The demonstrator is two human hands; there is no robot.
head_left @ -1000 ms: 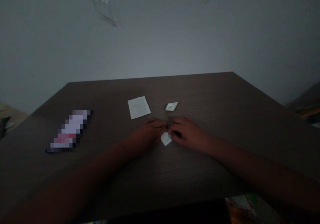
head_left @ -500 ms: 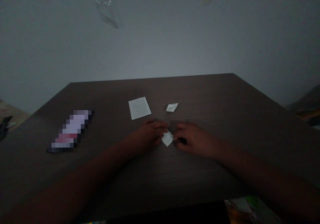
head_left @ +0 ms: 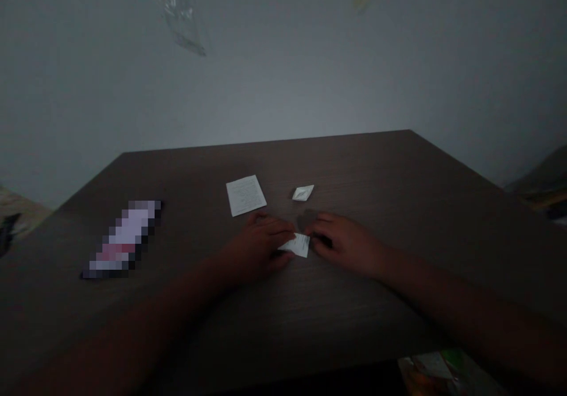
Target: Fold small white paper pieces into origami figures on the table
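Where the two hands meet on the dark brown wooden table, a small white folded paper piece lies on the table top between them. The left hand has its grip closed, thumb and fingers nipping the paper's left edge. The right hand has its fingers curled against the right edge, touching it; in the dim light I cannot tell whether that grip has hold of it. Beyond the folded paper piece and to its left lies a flat white square paper sheet. Beyond it, almost straight ahead, sits a tiny white folded paper shape. Well to its left lies a long, blurred-out object.
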